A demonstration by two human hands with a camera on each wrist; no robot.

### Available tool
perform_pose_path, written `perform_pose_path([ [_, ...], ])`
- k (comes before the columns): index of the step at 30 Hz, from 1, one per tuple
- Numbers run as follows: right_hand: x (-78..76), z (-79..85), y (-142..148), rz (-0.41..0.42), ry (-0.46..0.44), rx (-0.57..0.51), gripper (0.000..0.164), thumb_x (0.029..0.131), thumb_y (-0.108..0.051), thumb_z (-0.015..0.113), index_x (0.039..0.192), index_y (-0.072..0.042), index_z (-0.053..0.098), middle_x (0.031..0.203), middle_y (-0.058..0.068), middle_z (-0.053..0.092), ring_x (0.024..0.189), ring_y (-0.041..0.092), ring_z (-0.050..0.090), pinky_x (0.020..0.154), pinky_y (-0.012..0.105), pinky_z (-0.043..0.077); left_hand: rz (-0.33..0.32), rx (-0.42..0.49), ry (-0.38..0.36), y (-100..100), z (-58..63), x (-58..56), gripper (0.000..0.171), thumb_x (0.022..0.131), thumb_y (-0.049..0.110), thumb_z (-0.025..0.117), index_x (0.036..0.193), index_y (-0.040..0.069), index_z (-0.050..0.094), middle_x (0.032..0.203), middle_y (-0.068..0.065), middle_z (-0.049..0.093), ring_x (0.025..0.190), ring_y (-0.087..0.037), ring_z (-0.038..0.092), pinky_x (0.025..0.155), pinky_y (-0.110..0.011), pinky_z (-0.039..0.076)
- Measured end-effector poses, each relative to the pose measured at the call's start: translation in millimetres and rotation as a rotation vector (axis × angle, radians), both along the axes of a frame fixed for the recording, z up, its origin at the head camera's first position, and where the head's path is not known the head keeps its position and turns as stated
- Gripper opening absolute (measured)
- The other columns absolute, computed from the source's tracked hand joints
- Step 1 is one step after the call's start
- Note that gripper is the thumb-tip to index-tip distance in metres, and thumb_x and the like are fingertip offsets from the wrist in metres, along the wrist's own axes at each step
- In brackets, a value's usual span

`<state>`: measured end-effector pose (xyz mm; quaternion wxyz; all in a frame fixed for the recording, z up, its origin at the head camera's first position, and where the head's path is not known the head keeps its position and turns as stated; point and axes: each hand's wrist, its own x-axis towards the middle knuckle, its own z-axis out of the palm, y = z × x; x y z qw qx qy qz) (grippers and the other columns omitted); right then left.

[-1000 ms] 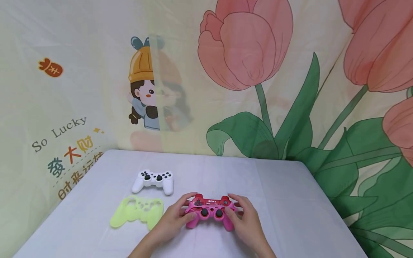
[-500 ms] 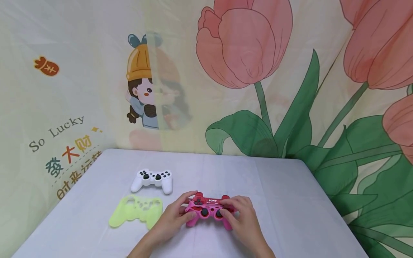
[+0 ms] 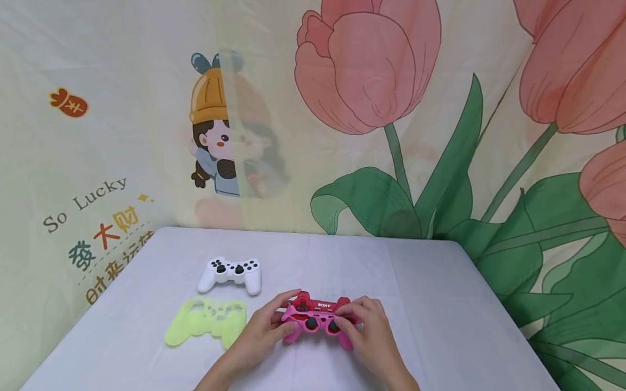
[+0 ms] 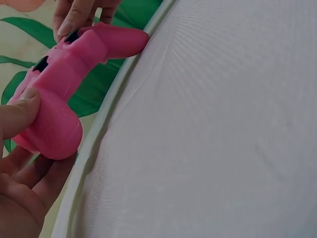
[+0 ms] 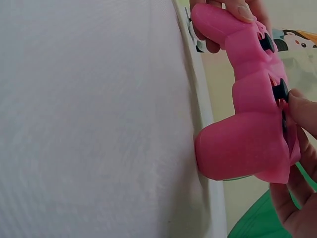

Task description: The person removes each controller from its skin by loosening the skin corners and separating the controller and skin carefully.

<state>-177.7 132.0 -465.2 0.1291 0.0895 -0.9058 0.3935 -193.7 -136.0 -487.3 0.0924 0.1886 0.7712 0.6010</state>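
A red game controller [image 3: 324, 306] marked SONY sits partly inside a pink silicone cover [image 3: 346, 342]. The cover wraps both handles and the lower front; the red upper face is bare in the head view. My left hand [image 3: 261, 332] grips the left end, thumb on the front and fingers behind. With thumb and index finger, my right hand [image 3: 370, 332] pinches the cover's edge near the right black thumbstick [image 5: 281, 91]. From the left wrist, the pink cover [image 4: 58, 116] hides most of the controller. The right-hand buttons are hidden behind my fingers.
To the left on the white-covered table [image 3: 455, 326] lies a white controller [image 3: 231, 275]. Nearer me is a flat yellow-green silicone cover [image 3: 209, 320], close to my left forearm. A printed cloth backdrop [image 3: 274, 217] rises behind the table.
My right index finger has moved from the controller's top right corner down onto its front, and the thumb has shifted slightly left. The left hand keeps its grip.
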Motion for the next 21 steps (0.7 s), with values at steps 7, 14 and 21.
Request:
perform_pose_path([
  [7, 0.1, -1.6, -0.8, -0.007, 0.07, 0.038, 0.02, 0.086, -0.017, 0.089, 0.089, -0.033, 0.079, 0.09, -0.021, 0.06, 0.102, 0.009, 0.048, 0.079, 0.029, 0.053, -0.018, 0.013, 0.047, 1.0, -1.1, -2.0, 0.065, 0.101, 0.019, 0.074, 0.158, 0.035, 0.046, 0.137, -0.017, 0.058, 0.109, -0.018, 0.074, 0.091, -0.026, 0.059],
  [14, 0.0, -5.4, -3.8, -0.01, 0.126, 0.065, 0.019, 0.086, -0.017, 0.09, 0.091, -0.03, 0.078, 0.093, -0.023, 0.064, 0.101, 0.006, 0.047, 0.08, 0.026, 0.054, 0.003, -0.002, 0.041, 1.6, -4.2, -2.4, 0.077, 0.095, 0.026, 0.082, 0.161, 0.036, 0.043, 0.133, -0.015, 0.055, 0.108, -0.017, 0.072, 0.094, -0.025, 0.058],
  [21, 0.1, -6.1, -5.2, 0.005, 0.148, 0.096, 0.018, 0.086, -0.018, 0.089, 0.096, -0.028, 0.078, 0.094, -0.023, 0.065, 0.101, 0.006, 0.045, 0.081, 0.028, 0.054, 0.009, -0.049, 0.084, 1.6, -4.0, -2.4, 0.077, 0.094, 0.029, 0.083, 0.161, 0.034, 0.045, 0.135, -0.007, 0.059, 0.111, -0.017, 0.071, 0.097, -0.025, 0.056],
])
